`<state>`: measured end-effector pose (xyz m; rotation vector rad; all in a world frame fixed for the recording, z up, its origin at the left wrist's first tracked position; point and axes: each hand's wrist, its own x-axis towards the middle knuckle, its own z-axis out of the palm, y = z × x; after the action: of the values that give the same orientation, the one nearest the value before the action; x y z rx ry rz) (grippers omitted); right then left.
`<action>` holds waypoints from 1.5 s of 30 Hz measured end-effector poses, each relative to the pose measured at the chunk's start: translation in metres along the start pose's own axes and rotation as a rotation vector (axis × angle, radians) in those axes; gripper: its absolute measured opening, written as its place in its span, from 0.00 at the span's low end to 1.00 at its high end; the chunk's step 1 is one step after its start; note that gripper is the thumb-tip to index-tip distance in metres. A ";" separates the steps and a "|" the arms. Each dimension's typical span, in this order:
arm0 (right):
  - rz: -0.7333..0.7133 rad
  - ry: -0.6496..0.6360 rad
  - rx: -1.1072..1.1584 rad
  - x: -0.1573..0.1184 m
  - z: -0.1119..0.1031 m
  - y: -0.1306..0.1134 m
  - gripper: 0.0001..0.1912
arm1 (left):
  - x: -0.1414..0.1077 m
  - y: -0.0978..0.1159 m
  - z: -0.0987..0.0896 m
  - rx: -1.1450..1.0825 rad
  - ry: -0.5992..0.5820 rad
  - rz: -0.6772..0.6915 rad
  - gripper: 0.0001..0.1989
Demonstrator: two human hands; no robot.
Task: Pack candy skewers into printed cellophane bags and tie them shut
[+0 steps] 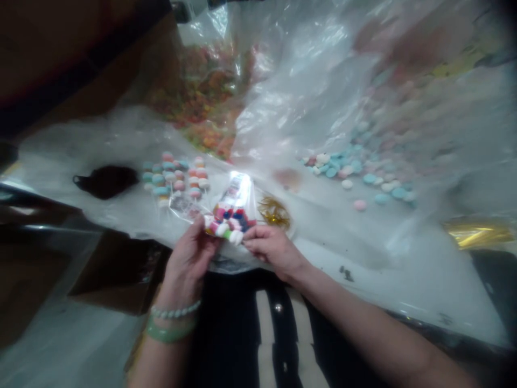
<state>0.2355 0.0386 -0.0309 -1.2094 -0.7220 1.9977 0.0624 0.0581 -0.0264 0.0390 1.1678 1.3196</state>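
My left hand (196, 248), with a bead bracelet and a green bangle at the wrist, is closed on the left end of a candy skewer (228, 233) with white and green pieces. My right hand (269, 245) pinches its right end with thumb and forefinger. Just behind the skewer lie printed clear bags (240, 188), colourful at their lower part. A round dish of gold twist ties (274, 211) sits beyond my right fingers. Past my left hand, several pastel candy skewers (173, 178) lie in a group, near a crumpled clear wrapper (186, 206).
Loose pastel candies (355, 167) spread over the plastic sheet (315, 129) at right. Orange and green sweets (205, 108) are heaped at the back. A black object (107, 181) lies at left. An open cardboard box (117, 275) stands lower left; gold strips (479, 234) lie far right.
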 end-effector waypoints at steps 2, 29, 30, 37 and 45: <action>0.061 0.010 0.074 0.002 -0.001 0.001 0.05 | 0.002 0.000 -0.001 0.005 0.032 0.085 0.05; -0.119 0.018 -0.230 -0.008 -0.001 -0.001 0.04 | -0.003 0.007 0.002 0.107 0.103 0.028 0.08; -0.169 0.001 -0.311 -0.009 -0.002 -0.001 0.05 | -0.004 0.008 0.003 0.109 0.119 0.037 0.07; -0.540 0.154 -0.720 -0.014 -0.008 0.006 0.07 | -0.012 0.010 0.003 0.139 0.111 0.121 0.08; 0.010 0.014 -0.018 -0.013 -0.004 -0.002 0.04 | -0.012 0.004 -0.009 0.161 -0.039 0.181 0.01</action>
<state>0.2439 0.0302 -0.0245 -1.2384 -0.7295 1.9929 0.0562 0.0454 -0.0210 0.2919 1.2579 1.3729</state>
